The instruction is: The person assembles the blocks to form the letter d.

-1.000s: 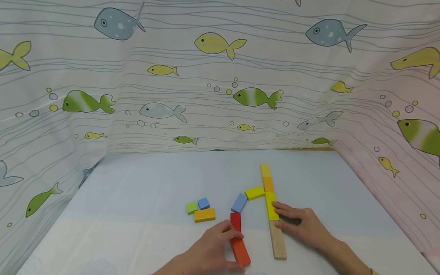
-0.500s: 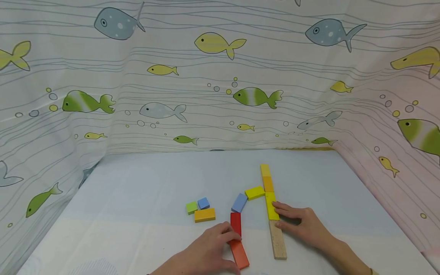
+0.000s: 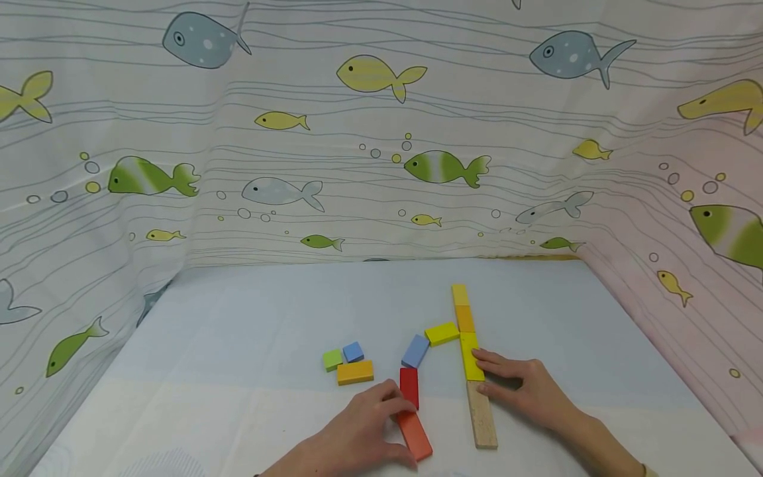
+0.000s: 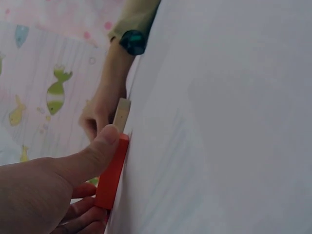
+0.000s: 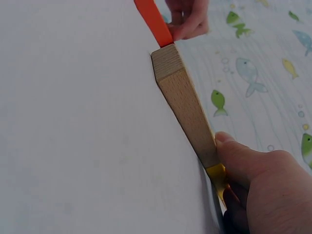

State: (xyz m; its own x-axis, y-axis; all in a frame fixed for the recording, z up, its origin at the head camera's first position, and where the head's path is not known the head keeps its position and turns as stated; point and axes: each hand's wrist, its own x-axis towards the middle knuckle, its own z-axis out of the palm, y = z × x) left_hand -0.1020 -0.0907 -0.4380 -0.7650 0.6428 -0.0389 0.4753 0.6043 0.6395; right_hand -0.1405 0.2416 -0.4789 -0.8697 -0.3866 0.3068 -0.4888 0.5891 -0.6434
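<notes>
My left hand (image 3: 366,424) pinches an orange-red rectangular block (image 3: 414,435) lengthwise, thumb at its near end and fingers at its far end. That block lies slightly tilted, its far end right at a dark red block (image 3: 408,389). A blue block (image 3: 415,352) and a yellow block (image 3: 442,334) continue the curve towards a straight row. My right hand (image 3: 530,392) rests beside this row, fingertips on a longer yellow block (image 3: 471,358) and thumb at the edge of a bare wooden block (image 3: 481,416). The left wrist view shows the thumb on the orange-red block (image 4: 113,173).
An orange block (image 3: 465,319) and a pale yellow block (image 3: 460,295) form the row's far end. Left of the curve lie a green cube (image 3: 332,360), a blue cube (image 3: 353,352) and another orange block (image 3: 355,373). A fish-patterned curtain (image 3: 357,146) surrounds the table.
The orange-red block has shifted a little left and then forward against the dark red block, moved by my left hand. My right hand and the straight row stay still.
</notes>
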